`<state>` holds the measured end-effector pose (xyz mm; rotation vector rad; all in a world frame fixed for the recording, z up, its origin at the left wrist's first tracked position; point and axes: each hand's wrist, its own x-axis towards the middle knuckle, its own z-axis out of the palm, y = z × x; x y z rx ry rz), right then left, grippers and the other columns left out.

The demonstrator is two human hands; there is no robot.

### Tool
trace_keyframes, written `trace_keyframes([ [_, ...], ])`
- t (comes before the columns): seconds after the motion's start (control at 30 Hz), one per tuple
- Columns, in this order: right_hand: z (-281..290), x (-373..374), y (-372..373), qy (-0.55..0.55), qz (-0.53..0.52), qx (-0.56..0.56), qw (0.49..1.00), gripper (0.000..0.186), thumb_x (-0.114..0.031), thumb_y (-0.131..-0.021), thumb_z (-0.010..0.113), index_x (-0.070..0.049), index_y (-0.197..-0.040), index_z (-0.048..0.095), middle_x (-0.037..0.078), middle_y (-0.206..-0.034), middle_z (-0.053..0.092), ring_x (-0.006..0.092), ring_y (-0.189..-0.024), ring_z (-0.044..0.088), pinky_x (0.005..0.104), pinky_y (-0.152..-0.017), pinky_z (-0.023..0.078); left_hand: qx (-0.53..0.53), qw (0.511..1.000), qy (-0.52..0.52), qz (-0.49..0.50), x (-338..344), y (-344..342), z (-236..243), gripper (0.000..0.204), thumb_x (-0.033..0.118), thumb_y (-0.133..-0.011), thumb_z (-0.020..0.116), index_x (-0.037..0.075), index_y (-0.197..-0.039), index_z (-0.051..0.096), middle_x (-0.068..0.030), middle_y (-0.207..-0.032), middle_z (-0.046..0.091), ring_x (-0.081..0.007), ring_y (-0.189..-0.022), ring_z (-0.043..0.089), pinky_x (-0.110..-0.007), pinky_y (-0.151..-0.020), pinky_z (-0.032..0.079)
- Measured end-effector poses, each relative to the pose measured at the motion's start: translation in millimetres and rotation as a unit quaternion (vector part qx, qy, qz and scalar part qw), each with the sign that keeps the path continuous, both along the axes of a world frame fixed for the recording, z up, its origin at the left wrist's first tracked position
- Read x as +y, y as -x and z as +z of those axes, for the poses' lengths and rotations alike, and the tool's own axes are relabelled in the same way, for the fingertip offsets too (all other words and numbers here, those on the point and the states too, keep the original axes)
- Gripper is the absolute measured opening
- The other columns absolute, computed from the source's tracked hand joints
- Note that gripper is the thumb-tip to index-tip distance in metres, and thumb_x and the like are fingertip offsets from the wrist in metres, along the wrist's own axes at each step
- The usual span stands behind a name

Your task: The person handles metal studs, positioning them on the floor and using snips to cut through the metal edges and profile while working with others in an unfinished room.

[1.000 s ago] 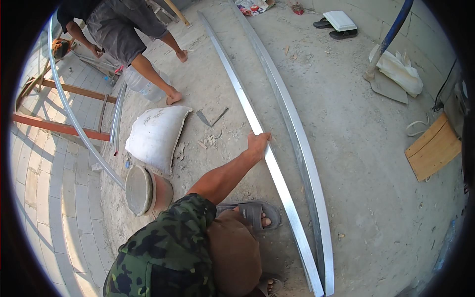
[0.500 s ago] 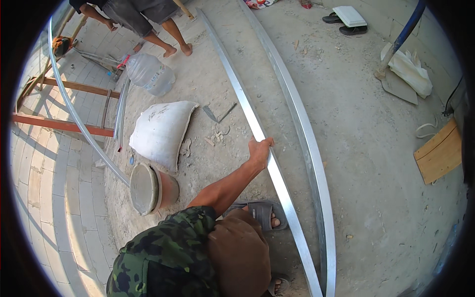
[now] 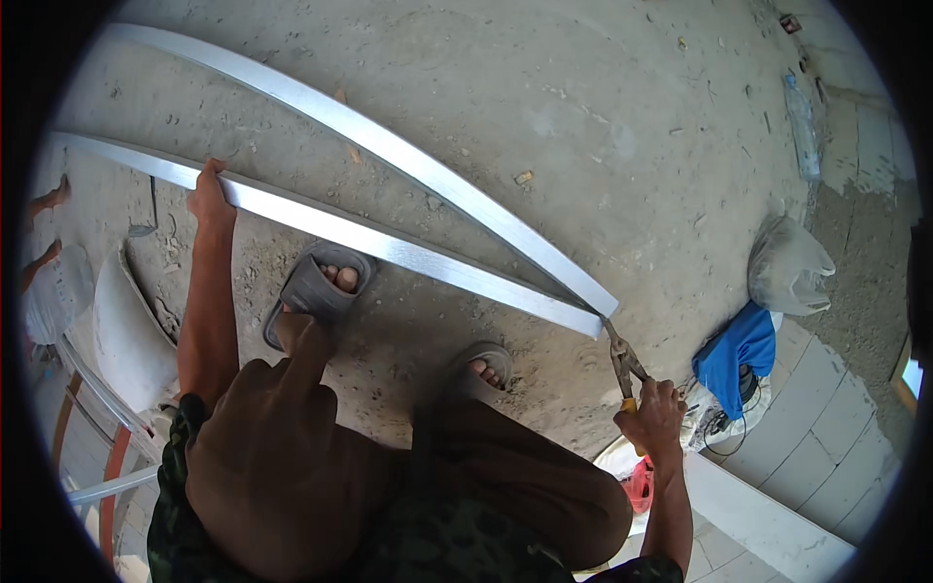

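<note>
Snips [image 3: 620,358] have come into view, gripped by the right hand [image 3: 656,420], tips where the nearer channel [image 3: 389,250] and farther channel [image 3: 403,151] converge. The left hand [image 3: 211,194] still clasps the nearer one: both hands are now engaged.

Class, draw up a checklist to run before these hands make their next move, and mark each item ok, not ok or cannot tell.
1. Left hand has hold of the near bar: ok.
2. Right hand grips the tool by its yellow handles: ok.
3. Tool's tip is biting metal: cannot tell; it is at the bar ends, but the contact is too small to see.
4. Far bar is held by a hand: not ok; neither is on it.
5. Toes are covered: not ok; the sandals leave them bare.
6. Hands are gloved: not ok; both are bare.
</note>
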<state>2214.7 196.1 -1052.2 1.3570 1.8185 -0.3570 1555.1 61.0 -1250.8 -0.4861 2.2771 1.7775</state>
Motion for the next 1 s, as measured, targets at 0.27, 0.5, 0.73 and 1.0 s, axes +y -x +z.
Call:
trace_keyframes([
  [0.27, 33.6, 8.6, 24.2, 0.025, -0.028, -0.015, 0.999, 0.056, -0.037, -0.062, 0.075, 0.002, -0.099, 0.06, 0.022, -0.1, 0.053, 0.0389, -0.098, 0.055, 0.054, -0.082, 0.044, 0.007, 0.998, 0.039, -0.055, -5.1, 13.3, -10.4, 0.031, 0.011, -0.068, 0.07, -0.009, -0.09, 0.059, -0.009, -0.086, 0.056, -0.0213, -0.074, 0.056, -0.037, -0.066, 0.047],
  [0.5, 35.7, 64.4, 47.9, 0.153, -0.062, -0.124, 0.979, 0.062, -0.039, -0.067, 0.069, 0.005, -0.111, 0.061, 0.025, -0.11, 0.053, 0.0426, -0.112, 0.052, 0.0568, -0.092, 0.043, 0.095, 0.914, 0.357, -0.168, -16.8, 16.1, -3.4, 0.067, 0.042, -0.074, 0.072, -0.008, -0.113, 0.051, -0.0198, -0.107, 0.053, -0.0295, -0.098, 0.053, -0.042, -0.083, 0.044],
  [0.73, 40.1, 50.2, 59.8, 0.115, -0.046, -0.144, 0.982, 0.058, -0.032, -0.06, 0.076, 0.004, -0.103, 0.061, 0.027, -0.105, 0.054, 0.0445, -0.105, 0.055, 0.0546, -0.088, 0.046, 0.377, 0.85, 0.25, -0.27, 52.3, 25.0, 30.2, 0.1, 0.046, -0.079, 0.072, -0.012, -0.142, 0.021, -0.0357, -0.136, 0.036, -0.0402, -0.132, 0.034, -0.043, -0.11, 0.027],
  [1.0, 37.3, 32.0, 57.8, 0.145, -0.003, -0.139, 0.98, 0.069, -0.048, -0.074, 0.064, -0.009, -0.129, 0.051, 0.027, -0.12, 0.053, 0.0434, -0.117, 0.05, 0.0562, -0.095, 0.041, -0.049, 0.987, 0.055, -0.146, 163.2, 117.1, 26.2, 0.106, 0.035, -0.069, 0.081, -0.015, -0.137, 0.016, -0.0335, -0.14, 0.027, -0.0439, -0.128, 0.037, -0.058, -0.101, 0.036],
])
